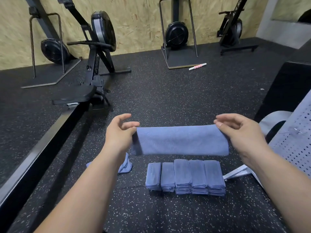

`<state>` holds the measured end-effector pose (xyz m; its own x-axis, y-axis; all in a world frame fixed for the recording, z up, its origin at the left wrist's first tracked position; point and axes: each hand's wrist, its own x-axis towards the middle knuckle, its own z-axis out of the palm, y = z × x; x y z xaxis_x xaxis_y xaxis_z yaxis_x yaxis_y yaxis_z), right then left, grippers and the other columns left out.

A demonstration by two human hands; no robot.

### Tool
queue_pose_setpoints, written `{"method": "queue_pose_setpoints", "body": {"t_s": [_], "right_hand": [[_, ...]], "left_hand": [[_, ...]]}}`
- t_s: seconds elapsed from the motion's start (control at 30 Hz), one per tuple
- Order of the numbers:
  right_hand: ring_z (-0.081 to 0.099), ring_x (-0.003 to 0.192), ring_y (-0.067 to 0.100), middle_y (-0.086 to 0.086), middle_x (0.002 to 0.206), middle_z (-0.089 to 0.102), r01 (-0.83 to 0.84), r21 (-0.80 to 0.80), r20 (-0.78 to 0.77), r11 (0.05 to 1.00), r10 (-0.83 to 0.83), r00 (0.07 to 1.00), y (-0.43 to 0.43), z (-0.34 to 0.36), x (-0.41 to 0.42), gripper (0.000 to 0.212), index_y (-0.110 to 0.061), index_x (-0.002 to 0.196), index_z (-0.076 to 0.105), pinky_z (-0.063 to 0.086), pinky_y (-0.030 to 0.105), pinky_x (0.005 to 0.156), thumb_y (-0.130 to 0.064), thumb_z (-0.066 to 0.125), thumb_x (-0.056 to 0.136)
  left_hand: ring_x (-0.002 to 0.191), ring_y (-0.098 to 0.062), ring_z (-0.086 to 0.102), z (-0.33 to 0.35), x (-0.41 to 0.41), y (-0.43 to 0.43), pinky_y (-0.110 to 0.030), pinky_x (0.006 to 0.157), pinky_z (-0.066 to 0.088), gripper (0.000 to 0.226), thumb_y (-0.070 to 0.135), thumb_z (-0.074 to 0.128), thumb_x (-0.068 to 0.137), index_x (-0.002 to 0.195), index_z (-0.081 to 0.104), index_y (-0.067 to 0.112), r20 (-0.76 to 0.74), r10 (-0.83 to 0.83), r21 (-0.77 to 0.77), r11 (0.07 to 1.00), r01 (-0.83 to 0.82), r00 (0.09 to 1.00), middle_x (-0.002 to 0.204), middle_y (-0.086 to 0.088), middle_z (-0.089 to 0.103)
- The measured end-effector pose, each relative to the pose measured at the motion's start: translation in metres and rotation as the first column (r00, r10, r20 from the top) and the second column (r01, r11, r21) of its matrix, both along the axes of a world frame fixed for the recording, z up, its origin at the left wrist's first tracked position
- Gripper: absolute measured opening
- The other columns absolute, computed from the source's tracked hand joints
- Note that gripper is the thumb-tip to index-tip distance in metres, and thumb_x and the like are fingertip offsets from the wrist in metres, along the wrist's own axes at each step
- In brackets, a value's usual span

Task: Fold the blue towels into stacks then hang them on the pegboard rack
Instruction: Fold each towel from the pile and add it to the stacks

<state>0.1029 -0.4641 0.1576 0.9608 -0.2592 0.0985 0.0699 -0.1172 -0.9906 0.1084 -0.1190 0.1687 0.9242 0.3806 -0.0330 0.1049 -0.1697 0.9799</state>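
Observation:
I hold a blue towel (181, 140) stretched level in the air, folded over so it hangs as a wide band. My left hand (120, 133) pinches its left end and my right hand (239, 132) pinches its right end. Below it on the speckled black floor stand several stacks of folded blue towels (185, 177) side by side in a row. A crumpled blue towel (125, 164) lies on the floor to their left, partly hidden by my left forearm. The grey pegboard rack (292, 142) leans at the right edge.
A rowing machine (94, 68) with its long rail stretches along the left side. More black machines (176, 34) stand against the wooden back wall. A pink and white roller stick (197, 66) lies on the floor. A black box (289, 86) sits at the right.

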Motion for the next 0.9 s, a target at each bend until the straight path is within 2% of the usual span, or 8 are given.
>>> {"method": "queue_pose_setpoints", "body": {"t_s": [0.13,0.23,0.37,0.47,0.57,0.63,0.77,0.9], "right_hand": [[0.075,0.108,0.016,-0.002,0.103,0.082,-0.043,0.021,-0.033,0.999,0.043,0.999,-0.004,-0.004,0.003,0.019,-0.02,0.104,0.08,0.055,0.035,0.103,-0.006,0.08,0.091],[0.074,0.106,0.006,-0.006,0.113,0.079,-0.177,-0.032,-0.079,0.984,0.174,0.982,-0.006,0.0,0.0,0.041,-0.022,0.113,0.079,0.058,0.025,0.094,0.004,0.084,0.082],[0.073,0.087,0.005,-0.013,0.105,0.078,-0.157,-0.312,-0.072,0.937,0.142,0.987,-0.009,0.001,0.0,0.049,-0.032,0.108,0.079,0.059,0.021,0.077,0.008,0.082,0.079],[0.069,0.084,0.005,-0.022,0.094,0.076,-0.069,-0.579,-0.041,0.812,0.056,0.998,-0.012,0.0,0.002,0.037,-0.04,0.102,0.077,0.057,0.032,0.081,-0.008,0.083,0.083],[0.067,0.091,0.004,-0.024,0.097,0.073,-0.044,-0.644,-0.03,0.764,0.033,0.999,-0.016,0.004,0.0,0.028,-0.04,0.109,0.073,0.048,0.03,0.077,-0.02,0.079,0.09],[0.067,0.093,0.01,-0.017,0.101,0.073,-0.082,-0.529,-0.05,0.845,0.066,0.997,-0.02,0.002,0.002,0.024,-0.037,0.115,0.071,0.048,0.032,0.077,-0.023,0.075,0.096],[0.066,0.087,0.013,-0.002,0.104,0.076,-0.121,-0.033,-0.113,0.992,0.117,0.987,-0.017,0.002,0.004,0.017,-0.027,0.12,0.069,0.047,0.032,0.071,-0.024,0.067,0.104],[0.068,0.077,0.009,0.003,0.1,0.081,-0.074,0.063,-0.133,0.995,0.082,0.988,-0.014,-0.001,0.005,0.019,-0.018,0.116,0.075,0.047,0.022,0.058,-0.027,0.074,0.099]], "left_hand": [[0.102,-0.014,0.074,-0.006,0.003,0.004,-0.028,0.081,0.052,0.038,-0.002,0.07,0.095,0.121,0.07,0.026,-0.015,-0.088,-0.006,0.996,0.088,0.996,0.1,0.006,0.082],[0.101,-0.017,0.074,-0.005,0.001,0.005,-0.032,0.084,0.052,0.045,0.001,0.085,0.08,0.114,0.076,0.029,-0.008,-0.184,0.015,0.983,0.184,0.983,0.106,0.003,0.081],[0.091,-0.007,0.07,-0.004,-0.002,0.004,-0.035,0.078,0.059,0.058,-0.01,0.074,0.075,0.105,0.076,0.039,0.015,-0.269,0.236,0.937,0.258,0.963,0.107,0.009,0.077],[0.086,-0.003,0.068,-0.001,-0.006,0.001,-0.024,0.07,0.055,0.042,0.002,0.07,0.081,0.103,0.072,0.039,0.005,-0.262,0.502,0.835,0.224,0.965,0.1,0.017,0.075],[0.08,-0.009,0.065,-0.002,-0.007,0.004,-0.027,0.07,0.052,0.026,0.016,0.073,0.087,0.103,0.069,0.036,0.001,-0.246,0.611,0.767,0.195,0.969,0.095,0.017,0.073],[0.072,-0.009,0.063,-0.002,-0.004,0.005,-0.03,0.064,0.051,0.018,0.02,0.072,0.086,0.099,0.07,0.034,0.019,-0.195,0.487,0.859,0.161,0.981,0.091,0.012,0.075],[0.082,-0.014,0.061,-0.002,0.003,0.006,-0.032,0.069,0.045,0.021,0.034,0.074,0.083,0.103,0.074,0.029,-0.026,-0.121,0.043,0.992,0.122,0.992,0.105,-0.002,0.073],[0.082,-0.02,0.062,-0.013,0.008,0.011,-0.035,0.071,0.046,0.022,0.037,0.083,0.089,0.104,0.08,0.021,-0.098,-0.13,-0.105,0.987,0.12,0.987,0.102,-0.005,0.077]]}}
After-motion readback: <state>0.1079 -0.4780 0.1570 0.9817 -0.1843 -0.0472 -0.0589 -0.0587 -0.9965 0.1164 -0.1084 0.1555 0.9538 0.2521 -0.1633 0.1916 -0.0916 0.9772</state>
